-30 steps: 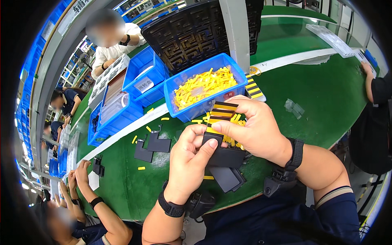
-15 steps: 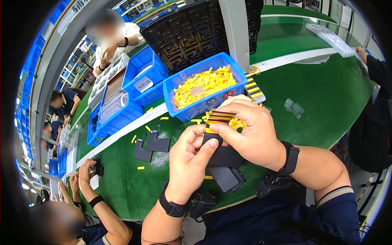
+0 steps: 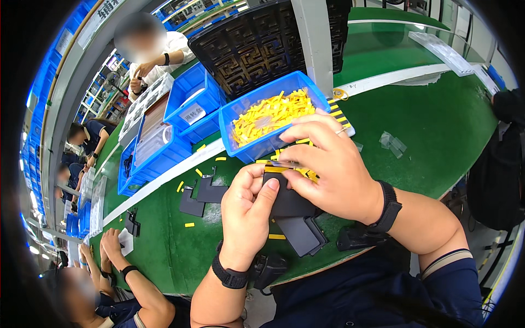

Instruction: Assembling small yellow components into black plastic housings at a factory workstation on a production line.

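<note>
My left hand (image 3: 244,205) grips a flat black plastic part (image 3: 291,201) with its thumb on the face and its fingers behind. A yellow strip (image 3: 275,169) lies along the part's top edge. My right hand (image 3: 336,177) bends over that edge, thumb and fingertips on a thin striped sheet (image 3: 285,163), now seen nearly edge-on. Loose yellow strips (image 3: 306,173) show beneath the right fingers. Under the held part, several similar black parts (image 3: 299,235) lie stacked on the green table. Two more black parts (image 3: 192,203) rest to the left among scattered yellow strips.
Beyond my hands stands a blue bin (image 3: 262,150) of yellow strips, with more blue bins (image 3: 188,117) to its left. A grey post (image 3: 317,49) rises behind it. Black devices (image 3: 269,270) sit at the near edge. A co-worker's hands (image 3: 112,246) are at the left.
The striped sheet has tilted from facing me to nearly edge-on. My right hand has lifted its outer fingers and turned. The black part has shifted slightly left in my left hand.
</note>
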`<state>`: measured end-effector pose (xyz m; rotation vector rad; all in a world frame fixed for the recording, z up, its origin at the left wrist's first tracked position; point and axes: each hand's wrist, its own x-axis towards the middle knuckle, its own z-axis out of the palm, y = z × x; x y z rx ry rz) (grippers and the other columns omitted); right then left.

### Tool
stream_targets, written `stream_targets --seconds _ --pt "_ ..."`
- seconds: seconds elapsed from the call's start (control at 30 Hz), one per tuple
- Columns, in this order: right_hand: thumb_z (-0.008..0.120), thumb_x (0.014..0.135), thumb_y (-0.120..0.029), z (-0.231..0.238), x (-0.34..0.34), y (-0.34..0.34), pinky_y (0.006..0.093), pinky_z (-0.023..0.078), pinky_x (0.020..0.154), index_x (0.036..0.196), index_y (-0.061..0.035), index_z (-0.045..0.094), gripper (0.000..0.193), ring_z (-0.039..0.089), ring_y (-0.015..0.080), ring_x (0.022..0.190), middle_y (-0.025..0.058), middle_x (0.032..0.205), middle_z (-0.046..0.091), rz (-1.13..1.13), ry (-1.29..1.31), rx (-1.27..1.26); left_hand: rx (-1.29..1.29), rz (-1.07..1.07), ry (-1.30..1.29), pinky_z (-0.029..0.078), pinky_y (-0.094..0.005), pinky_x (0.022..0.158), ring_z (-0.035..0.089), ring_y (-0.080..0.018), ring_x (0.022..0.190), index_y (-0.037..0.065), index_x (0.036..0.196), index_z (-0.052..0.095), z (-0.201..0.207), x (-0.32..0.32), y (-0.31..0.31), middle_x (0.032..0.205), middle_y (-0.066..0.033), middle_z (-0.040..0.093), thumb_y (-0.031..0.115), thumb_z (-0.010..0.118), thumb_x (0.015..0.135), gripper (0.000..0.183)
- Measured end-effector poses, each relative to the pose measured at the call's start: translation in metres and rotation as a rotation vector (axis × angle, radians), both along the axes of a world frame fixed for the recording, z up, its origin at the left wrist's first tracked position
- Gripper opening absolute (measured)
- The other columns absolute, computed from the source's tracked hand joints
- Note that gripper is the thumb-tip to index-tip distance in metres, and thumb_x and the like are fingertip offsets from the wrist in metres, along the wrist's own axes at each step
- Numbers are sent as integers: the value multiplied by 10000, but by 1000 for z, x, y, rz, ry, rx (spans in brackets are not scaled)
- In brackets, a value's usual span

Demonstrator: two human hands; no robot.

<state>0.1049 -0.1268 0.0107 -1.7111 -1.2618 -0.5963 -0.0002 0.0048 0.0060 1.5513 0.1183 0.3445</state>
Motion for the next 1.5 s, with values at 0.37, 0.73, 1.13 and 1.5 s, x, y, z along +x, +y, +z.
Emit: stream_targets --seconds 0.37,0.73,1.13,1.5 --pt "696 642 -21 5 -2 -3 453 389 936 752 -86 611 153 587 263 939 27 844 639 146 18 97 -222 -49 -47 445 -228 792 594 -125 883 4 1096 458 -2 2 4 934 -88 630 48 510 886 220" --pt "721 658 -25 3 2 -1 458 412 911 765 -82 643 144 600 243 905 29 790 647 224 106 118 301 37 -68 435 -212 753 567 -82 846 1 1159 459 6 -4 -2 913 -69 642 42 532 882 289" --pt "615 726 -38 1 -2 1 339 446 655 777 -2 619 63 589 245 700 98 687 612 167 428 152 -55 53 -170 468 -240 796 603 -134 907 -30 1128 458 3 0 -7 973 -124 638 20 505 894 244" --pt "620 700 -67 2 -8 -2 376 424 629 677 -26 542 91 527 288 651 100 640 524 170 177 83 208 221 -126 456 -196 677 573 -55 765 -17 1081 505 -6 2 -10 878 -78 664 28 561 866 226"
